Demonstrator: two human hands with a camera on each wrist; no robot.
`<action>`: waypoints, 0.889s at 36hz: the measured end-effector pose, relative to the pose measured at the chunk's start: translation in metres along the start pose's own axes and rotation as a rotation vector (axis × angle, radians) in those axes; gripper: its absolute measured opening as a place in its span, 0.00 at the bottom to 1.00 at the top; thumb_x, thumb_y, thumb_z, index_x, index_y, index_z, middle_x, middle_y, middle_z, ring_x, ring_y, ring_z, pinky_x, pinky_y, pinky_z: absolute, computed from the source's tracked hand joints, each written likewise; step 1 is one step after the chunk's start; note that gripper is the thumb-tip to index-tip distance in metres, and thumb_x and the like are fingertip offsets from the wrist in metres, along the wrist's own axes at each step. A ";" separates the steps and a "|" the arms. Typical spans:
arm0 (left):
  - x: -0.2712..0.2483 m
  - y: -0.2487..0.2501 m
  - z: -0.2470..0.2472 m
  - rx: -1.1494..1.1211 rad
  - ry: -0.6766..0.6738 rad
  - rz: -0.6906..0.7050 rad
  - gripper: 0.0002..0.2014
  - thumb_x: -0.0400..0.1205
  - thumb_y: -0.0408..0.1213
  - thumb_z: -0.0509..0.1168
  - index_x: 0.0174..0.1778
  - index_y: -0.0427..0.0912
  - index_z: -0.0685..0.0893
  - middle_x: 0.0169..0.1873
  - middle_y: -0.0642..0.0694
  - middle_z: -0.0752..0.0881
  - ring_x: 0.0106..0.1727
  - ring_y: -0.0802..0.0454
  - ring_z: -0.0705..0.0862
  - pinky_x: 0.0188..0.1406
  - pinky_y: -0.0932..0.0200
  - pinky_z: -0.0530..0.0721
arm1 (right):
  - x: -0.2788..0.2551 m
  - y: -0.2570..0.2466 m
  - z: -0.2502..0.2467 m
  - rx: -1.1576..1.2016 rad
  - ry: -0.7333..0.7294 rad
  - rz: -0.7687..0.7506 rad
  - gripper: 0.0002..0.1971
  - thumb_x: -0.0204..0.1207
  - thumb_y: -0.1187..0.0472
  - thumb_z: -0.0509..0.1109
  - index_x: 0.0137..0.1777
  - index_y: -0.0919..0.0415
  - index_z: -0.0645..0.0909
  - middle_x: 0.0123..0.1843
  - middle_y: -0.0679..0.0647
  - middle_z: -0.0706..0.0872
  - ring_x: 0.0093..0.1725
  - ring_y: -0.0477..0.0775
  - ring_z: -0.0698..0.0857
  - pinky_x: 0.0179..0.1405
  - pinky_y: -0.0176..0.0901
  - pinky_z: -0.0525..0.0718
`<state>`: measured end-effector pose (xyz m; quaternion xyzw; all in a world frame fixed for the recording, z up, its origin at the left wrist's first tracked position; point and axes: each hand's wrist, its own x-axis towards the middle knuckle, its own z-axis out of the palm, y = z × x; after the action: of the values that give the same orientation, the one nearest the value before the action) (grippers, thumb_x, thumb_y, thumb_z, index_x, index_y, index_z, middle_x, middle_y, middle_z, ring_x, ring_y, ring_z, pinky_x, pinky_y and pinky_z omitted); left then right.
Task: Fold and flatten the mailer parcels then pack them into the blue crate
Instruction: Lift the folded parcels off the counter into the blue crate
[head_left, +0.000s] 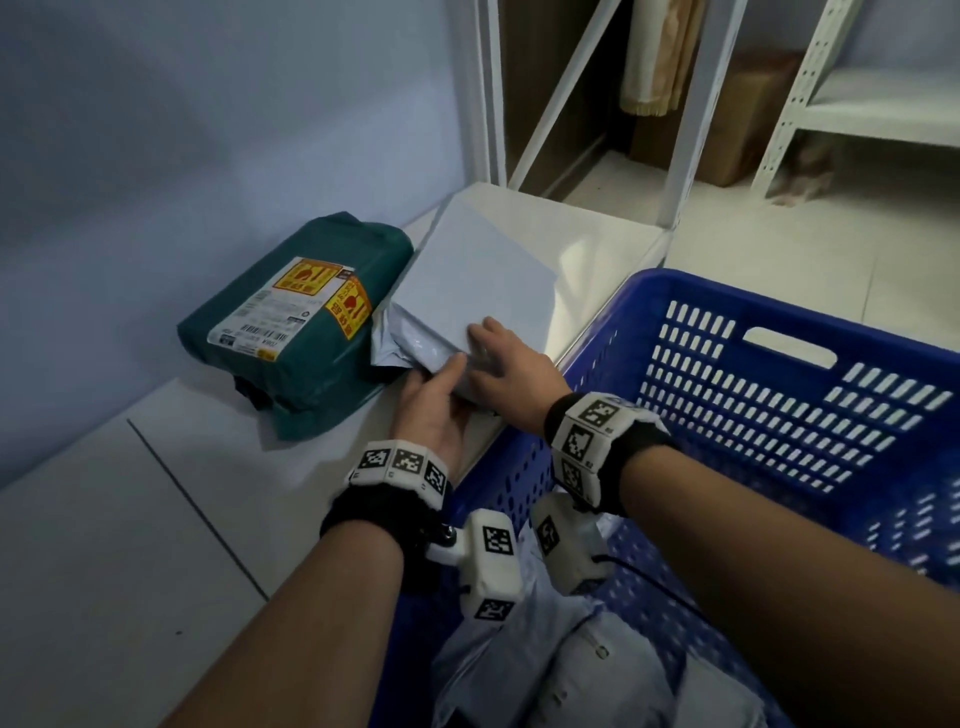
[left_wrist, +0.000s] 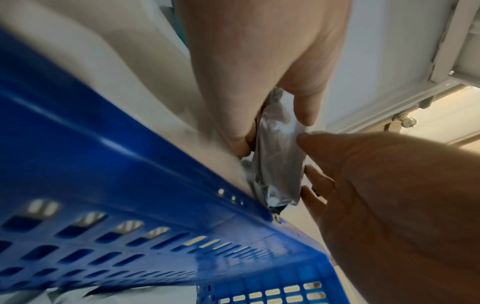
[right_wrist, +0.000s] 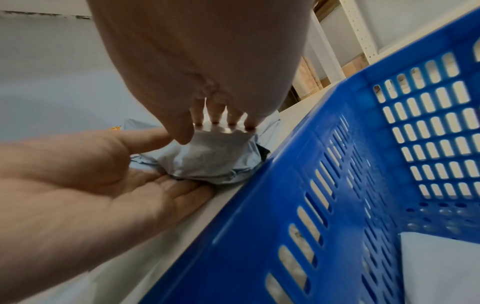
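I've got both hands on the grey mailer (head_left: 483, 291), which lies on the white desk (head_left: 597, 234) right at the edge nearest the blue crate (head_left: 779, 312). My right hand (head_left: 511, 364) sits on top of its near end, fingers spread and tips planted on the plastic; the right wrist view shows four fingertips (right_wrist: 215, 121) in a row pressing the film down. I read that as the flattening press, holding the pack still so the loose end can be dealt with.

My left hand (head_left: 434, 410) comes in low, palm turned up, fingers straight and slid along the desk under the mailer's crumpled end, with the thumb lying over the top. From the left wrist view the thumb (left_wrist: 306, 107) and fingers look to be pinching that silvery flap (left_wrist: 278, 152) between them. It looks like the fold under way: tuck the slack under while the other hand pins the body.

The mailer sits so close to the crate, I'd judge, so that it can slide straight over the rim once it is flat. Pale mailers (head_left: 587, 670) already lie in the crate's bottom, so packing is partly done.

The green parcel (head_left: 296, 322), labelled in yellow and white, waits just left of the grey one, touching it or nearly so. It looks bulky and not yet handled. Its turn comes after, I'd guess.
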<state>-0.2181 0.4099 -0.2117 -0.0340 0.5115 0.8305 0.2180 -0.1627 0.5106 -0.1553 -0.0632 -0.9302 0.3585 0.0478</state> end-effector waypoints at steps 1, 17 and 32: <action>0.000 0.001 0.004 -0.014 0.014 0.000 0.21 0.84 0.32 0.64 0.74 0.40 0.75 0.63 0.37 0.85 0.62 0.42 0.86 0.51 0.52 0.88 | -0.001 0.000 0.001 0.005 0.000 0.000 0.23 0.83 0.62 0.63 0.78 0.63 0.67 0.79 0.59 0.67 0.75 0.59 0.70 0.65 0.43 0.65; -0.031 0.015 -0.017 0.089 0.183 0.012 0.16 0.81 0.37 0.69 0.63 0.37 0.84 0.55 0.37 0.89 0.54 0.39 0.89 0.43 0.49 0.90 | -0.044 -0.014 0.014 0.072 0.066 -0.013 0.15 0.84 0.62 0.57 0.65 0.62 0.79 0.64 0.57 0.84 0.62 0.60 0.81 0.59 0.44 0.76; -0.095 0.026 -0.021 0.272 0.073 -0.015 0.11 0.87 0.37 0.60 0.63 0.38 0.81 0.55 0.39 0.87 0.54 0.41 0.86 0.49 0.50 0.85 | -0.101 0.035 -0.045 0.141 0.162 0.317 0.17 0.85 0.52 0.58 0.63 0.64 0.75 0.61 0.61 0.83 0.56 0.60 0.82 0.54 0.47 0.77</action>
<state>-0.1465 0.3505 -0.1735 -0.0382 0.6268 0.7499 0.2080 -0.0544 0.5507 -0.1507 -0.2340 -0.8743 0.4193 0.0701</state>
